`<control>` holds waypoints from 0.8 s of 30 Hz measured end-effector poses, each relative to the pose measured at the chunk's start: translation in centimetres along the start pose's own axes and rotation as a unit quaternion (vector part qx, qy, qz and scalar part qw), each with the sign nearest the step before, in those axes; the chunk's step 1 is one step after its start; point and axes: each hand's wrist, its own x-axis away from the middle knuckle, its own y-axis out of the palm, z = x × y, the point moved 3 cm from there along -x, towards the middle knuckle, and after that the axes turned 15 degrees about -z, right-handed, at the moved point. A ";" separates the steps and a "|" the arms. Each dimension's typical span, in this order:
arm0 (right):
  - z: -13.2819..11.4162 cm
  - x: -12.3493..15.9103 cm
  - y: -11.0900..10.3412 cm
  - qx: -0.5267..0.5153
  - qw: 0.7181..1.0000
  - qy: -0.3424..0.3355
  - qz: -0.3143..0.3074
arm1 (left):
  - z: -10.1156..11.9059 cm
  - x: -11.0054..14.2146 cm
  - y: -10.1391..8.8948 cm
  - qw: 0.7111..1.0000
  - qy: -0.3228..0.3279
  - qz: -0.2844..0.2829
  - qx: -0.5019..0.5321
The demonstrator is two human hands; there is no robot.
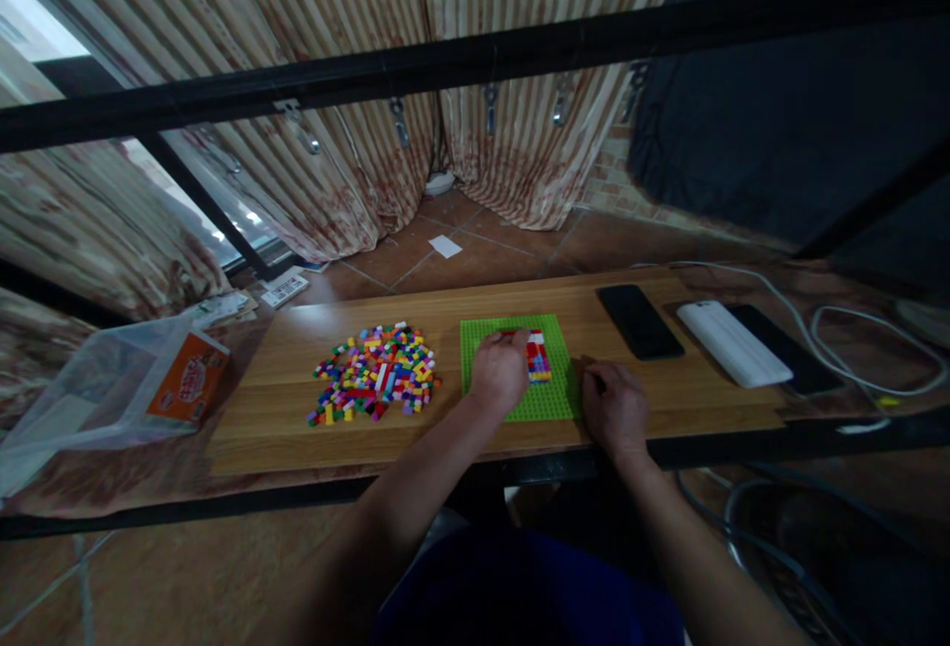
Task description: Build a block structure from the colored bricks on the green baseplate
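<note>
A green studded baseplate (545, 404) lies on the wooden board, with a small patch of red, white, blue, purple and yellow toy bricks (538, 359) built on it. My left hand (502, 367) reaches over the plate, its fingers closed at the upper left of that patch; whatever is between the fingertips is hidden. Beside the plate's right edge rests my right hand (615, 404), fingers curled in, and I cannot see what is inside them. Left of the plate spreads a loose pile of many-coloured toy bricks (378, 369).
A black phone (639, 321), a white power bank (734, 343) and another dark flat device (808, 369) lie right on the wooden board (259, 418), near a white cable (816, 329). A clear plastic bin (111, 379) with an orange label stands left. A black bar (445, 62) crosses beyond.
</note>
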 end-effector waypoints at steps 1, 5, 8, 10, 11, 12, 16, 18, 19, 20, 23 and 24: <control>0.0 0.0 0.0 0.000 1.000 0.000 -0.001 | 0.1 0.1 0.0 1.000 -0.001 0.000 -0.010; -0.1 0.1 0.0 -0.003 1.000 0.001 0.000 | 0.2 0.2 -0.2 1.000 0.006 0.004 -0.026; -0.1 0.1 -0.1 0.001 1.000 0.003 0.002 | 0.4 0.0 -0.3 0.999 0.019 0.001 -0.045; -0.1 0.0 -0.1 0.001 1.000 0.005 0.001 | 0.7 -0.1 -0.4 0.997 0.036 -0.010 -0.063; -0.1 0.0 -0.1 0.000 1.000 0.006 0.000 | 0.7 -0.2 -0.4 0.996 0.044 -0.016 -0.072; -0.1 0.0 -0.1 -0.002 1.000 0.006 -0.001 | 0.8 -0.3 -0.5 0.995 0.050 -0.021 -0.080; -0.2 0.0 -0.2 -0.006 1.000 0.006 -0.005 | 0.8 -0.5 -0.6 0.993 0.063 -0.032 -0.094; -0.2 0.0 -0.2 -0.004 1.000 0.005 0.000 | 0.7 -0.5 -0.7 0.992 0.070 -0.035 -0.096; -0.3 0.0 -0.2 -0.003 1.000 0.004 0.002 | 0.7 -0.6 -0.7 0.992 0.074 -0.037 -0.098; -0.3 0.0 -0.2 -0.002 1.000 0.002 0.003 | 0.7 -0.6 -0.8 0.991 0.078 -0.039 -0.100; -0.4 0.1 -0.3 -0.001 1.000 0.001 0.006 | 0.7 -0.7 -1.1 0.989 0.093 -0.045 -0.110; -0.4 0.1 -0.3 0.000 1.000 0.002 0.007 | 0.7 -0.8 -1.2 0.987 0.099 -0.049 -0.116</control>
